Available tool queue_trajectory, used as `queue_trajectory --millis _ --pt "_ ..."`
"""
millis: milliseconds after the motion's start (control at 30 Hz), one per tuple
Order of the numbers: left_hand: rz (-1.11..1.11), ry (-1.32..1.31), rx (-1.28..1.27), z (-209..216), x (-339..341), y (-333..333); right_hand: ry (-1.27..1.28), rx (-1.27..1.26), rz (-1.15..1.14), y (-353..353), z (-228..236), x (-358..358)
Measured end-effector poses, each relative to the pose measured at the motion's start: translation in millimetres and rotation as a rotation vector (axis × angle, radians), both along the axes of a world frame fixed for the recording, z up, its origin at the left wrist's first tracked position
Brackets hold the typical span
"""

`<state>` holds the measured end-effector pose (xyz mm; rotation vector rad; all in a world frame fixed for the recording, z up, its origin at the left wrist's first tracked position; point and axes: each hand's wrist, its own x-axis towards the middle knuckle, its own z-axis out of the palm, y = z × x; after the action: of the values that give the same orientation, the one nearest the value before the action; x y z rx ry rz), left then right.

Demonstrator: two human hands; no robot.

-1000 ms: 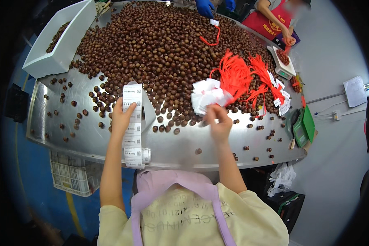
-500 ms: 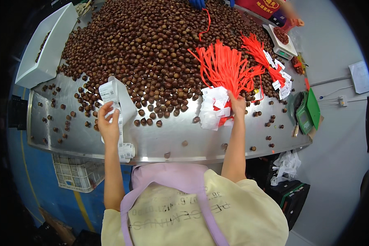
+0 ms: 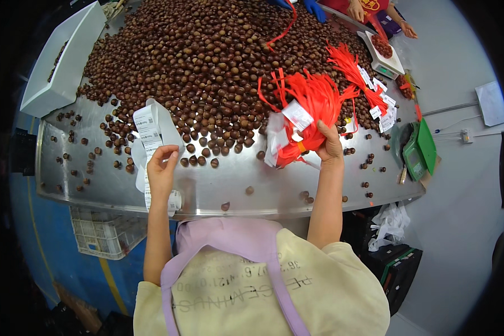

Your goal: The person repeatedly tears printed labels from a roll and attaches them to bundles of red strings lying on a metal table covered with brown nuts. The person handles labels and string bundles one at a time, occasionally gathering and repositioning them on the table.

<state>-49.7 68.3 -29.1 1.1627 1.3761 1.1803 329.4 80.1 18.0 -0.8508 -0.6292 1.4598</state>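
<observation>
My right hand (image 3: 330, 144) grips a thick bundle of red mesh bags (image 3: 315, 92), gathered into narrow strips, with white labels (image 3: 298, 116) at their near end. It is raised above the metal table, just in front of the chestnuts (image 3: 207, 73). On the left, a long strip of white printed labels (image 3: 147, 127) curls up from the table, with a roll (image 3: 175, 201) at its near end. Beside that strip, my left hand (image 3: 161, 171) has thumb and fingers closed in a pinch; I cannot make out what is between them.
A second red bundle with white tags (image 3: 361, 75) lies farther right. Behind it stands a white scale (image 3: 385, 63) carrying a filled net. A green scale (image 3: 420, 154) is at the right edge, a white bin (image 3: 56, 84) at left. Co-workers' blue glove (image 3: 315, 10) and bare hand (image 3: 355, 10) show at the far side.
My right hand has turned and lifted the red bundle, tilting its labels. My left hand has shifted slightly right along the label strip. More of the co-worker's hands shows at top right.
</observation>
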Motion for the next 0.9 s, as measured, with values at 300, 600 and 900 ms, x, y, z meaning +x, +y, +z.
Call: queue_trajectory --millis 300,600,900 --pt "-0.151 -0.001 0.191 49 56 -11 -0.191 0.028 -0.167 -7 40 -38" --pt "-0.476 0.237 0.598 80 135 -20 -0.209 0.089 -0.208 -21 60 -107" --pt "-0.766 0.267 0.381 36 151 -33 -0.179 0.119 -0.332 -39 63 -110"
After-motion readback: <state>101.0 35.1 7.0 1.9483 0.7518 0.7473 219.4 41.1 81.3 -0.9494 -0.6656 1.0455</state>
